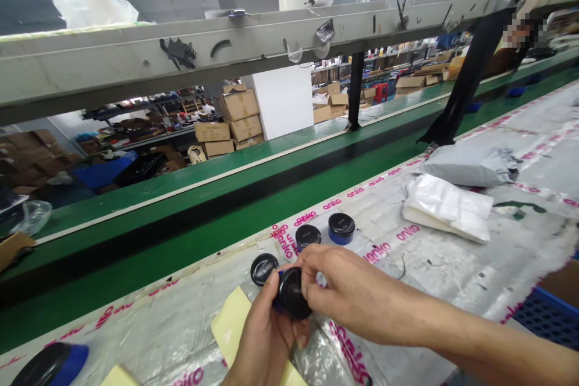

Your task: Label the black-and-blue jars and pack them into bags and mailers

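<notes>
My left hand (266,335) is wrapped round a round black-and-blue case (293,294), holding it tilted above the table. The closed fingers of my right hand (332,280) press against the right side of its black top; whether they pinch anything is hidden. Just behind my left thumb lies a small round black piece (263,269). Two similar black-and-blue cases stand beyond my hands, one (308,235) partly covered by my right hand, the other (341,228) farther right. Another case (52,365) lies at the lower left. Yellow paper (233,322) is under my left hand.
A green conveyor (203,211) runs behind the plastic-covered table (149,325). White folded sheets (447,208) and a grey plastic bag (468,164) lie at the right. A blue basket (549,316) is at lower right. A metal beam (253,39) crosses above the conveyor.
</notes>
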### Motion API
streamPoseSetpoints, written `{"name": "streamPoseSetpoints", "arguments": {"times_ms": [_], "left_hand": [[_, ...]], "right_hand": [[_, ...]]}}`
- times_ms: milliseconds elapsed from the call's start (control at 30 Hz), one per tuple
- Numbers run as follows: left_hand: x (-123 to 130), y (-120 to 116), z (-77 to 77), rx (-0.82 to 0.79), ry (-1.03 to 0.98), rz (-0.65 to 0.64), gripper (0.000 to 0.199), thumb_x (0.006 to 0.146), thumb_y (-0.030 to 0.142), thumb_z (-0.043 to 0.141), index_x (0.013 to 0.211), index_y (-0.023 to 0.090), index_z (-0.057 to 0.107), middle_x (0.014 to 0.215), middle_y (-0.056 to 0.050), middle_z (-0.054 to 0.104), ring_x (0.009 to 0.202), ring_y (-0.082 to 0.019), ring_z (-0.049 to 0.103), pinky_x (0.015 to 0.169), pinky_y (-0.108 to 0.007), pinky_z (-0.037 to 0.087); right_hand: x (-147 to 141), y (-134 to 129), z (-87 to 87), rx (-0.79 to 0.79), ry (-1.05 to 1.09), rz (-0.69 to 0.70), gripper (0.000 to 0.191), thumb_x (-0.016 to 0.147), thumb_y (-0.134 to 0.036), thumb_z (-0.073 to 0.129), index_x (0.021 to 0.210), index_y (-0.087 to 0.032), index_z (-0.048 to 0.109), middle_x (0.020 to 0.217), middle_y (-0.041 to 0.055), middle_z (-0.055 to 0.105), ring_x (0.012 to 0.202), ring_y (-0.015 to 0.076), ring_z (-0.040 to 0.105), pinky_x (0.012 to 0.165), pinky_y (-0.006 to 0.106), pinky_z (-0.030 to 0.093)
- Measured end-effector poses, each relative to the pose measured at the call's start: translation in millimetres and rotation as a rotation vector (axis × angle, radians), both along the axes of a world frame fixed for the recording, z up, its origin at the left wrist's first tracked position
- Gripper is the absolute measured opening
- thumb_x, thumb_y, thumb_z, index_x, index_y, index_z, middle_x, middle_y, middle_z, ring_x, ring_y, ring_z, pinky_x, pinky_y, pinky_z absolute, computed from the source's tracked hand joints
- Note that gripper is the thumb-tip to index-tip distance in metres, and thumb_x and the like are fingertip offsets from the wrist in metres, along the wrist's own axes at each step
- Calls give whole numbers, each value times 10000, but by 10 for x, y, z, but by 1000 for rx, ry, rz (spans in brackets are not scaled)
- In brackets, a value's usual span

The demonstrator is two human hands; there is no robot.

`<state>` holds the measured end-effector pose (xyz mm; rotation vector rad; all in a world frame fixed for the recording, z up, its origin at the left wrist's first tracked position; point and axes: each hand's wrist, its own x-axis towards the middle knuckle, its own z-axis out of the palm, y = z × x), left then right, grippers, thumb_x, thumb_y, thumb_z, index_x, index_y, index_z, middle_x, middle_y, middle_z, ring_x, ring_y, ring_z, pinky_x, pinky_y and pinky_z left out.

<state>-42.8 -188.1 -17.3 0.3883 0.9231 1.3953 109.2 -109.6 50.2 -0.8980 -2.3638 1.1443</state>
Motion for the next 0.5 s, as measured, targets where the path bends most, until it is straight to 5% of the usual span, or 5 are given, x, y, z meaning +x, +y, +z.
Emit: {"name": "streamPoseSetpoints", "arguments": {"times_ms": [500], "left_hand": [[-37, -2, -99, 19, 114, 9, 508, 894, 511, 670, 1252, 161, 589, 860, -36, 639, 593, -121, 549, 472, -225, 484]], "right_hand": [[40, -22, -117, -10, -31, -42, 159, 785, -129, 550, 734, -201, 683, 772, 7, 729, 712, 166, 616, 626, 267, 379]]}}
